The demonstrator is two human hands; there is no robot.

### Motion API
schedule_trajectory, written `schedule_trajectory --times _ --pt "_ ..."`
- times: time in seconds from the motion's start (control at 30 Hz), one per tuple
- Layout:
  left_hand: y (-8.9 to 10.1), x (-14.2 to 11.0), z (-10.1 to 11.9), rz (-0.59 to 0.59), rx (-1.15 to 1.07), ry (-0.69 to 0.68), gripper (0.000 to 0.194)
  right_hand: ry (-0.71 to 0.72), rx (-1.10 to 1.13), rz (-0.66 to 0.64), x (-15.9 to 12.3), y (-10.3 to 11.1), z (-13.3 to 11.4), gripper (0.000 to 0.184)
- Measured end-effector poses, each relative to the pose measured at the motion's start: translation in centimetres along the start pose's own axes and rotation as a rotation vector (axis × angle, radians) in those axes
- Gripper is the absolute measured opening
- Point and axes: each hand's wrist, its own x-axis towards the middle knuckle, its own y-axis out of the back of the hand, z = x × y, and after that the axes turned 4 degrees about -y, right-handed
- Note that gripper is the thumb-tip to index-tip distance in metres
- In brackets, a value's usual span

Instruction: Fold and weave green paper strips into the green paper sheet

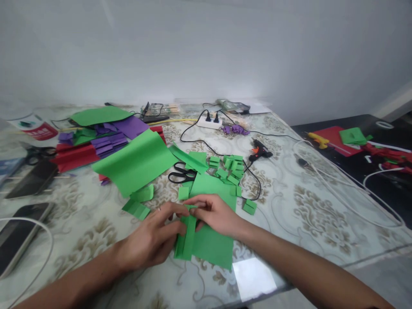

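A folded strip of green paper [189, 238] is pinched at its far end between my two hands. My left hand [161, 234] grips it from the left, fingers curled, with a ring on one finger. From the right, my right hand [214, 214] closes thumb and fingers on the same end. Beneath the strip and my right hand lies a larger green sheet [214, 249]. Several small folded green squares [234, 169] are heaped just beyond. Black-handled scissors [182, 172] lie partly under green paper, their blades hidden.
A black glue gun [260, 150] rests at right, its cord looping near the squares. Behind stands a white power strip [209, 122] with two plugs. Left are a large green sheet [138, 161], red and purple paper, phones [22, 236] and a cup [38, 127].
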Motion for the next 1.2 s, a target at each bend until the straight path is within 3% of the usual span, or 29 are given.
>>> schedule_trajectory --times 0.17,0.33,0.5,0.87,1.2 --pt "0.1 -0.2 -0.1 -0.004 -0.067 0.045 0.028 0.078 -0.006 -0.024 -0.3 -0.2 0.0 0.033" --pt "0.3 0.4 0.2 0.062 -0.133 0.030 0.029 0.160 -0.072 -0.020 -0.5 -0.3 0.1 0.015" --pt "0.7 1.3 0.7 0.122 -0.238 0.103 0.027 0.207 -0.229 0.007 -0.4 -0.1 0.4 0.012" --pt "1.1 1.8 0.8 0.185 -0.373 0.181 0.025 0.141 -0.187 0.033 -0.4 0.1 0.1 0.020" --pt "0.9 1.5 0.1 0.114 -0.342 0.124 0.027 0.138 -0.039 -0.042 -0.6 -0.2 -0.1 0.030"
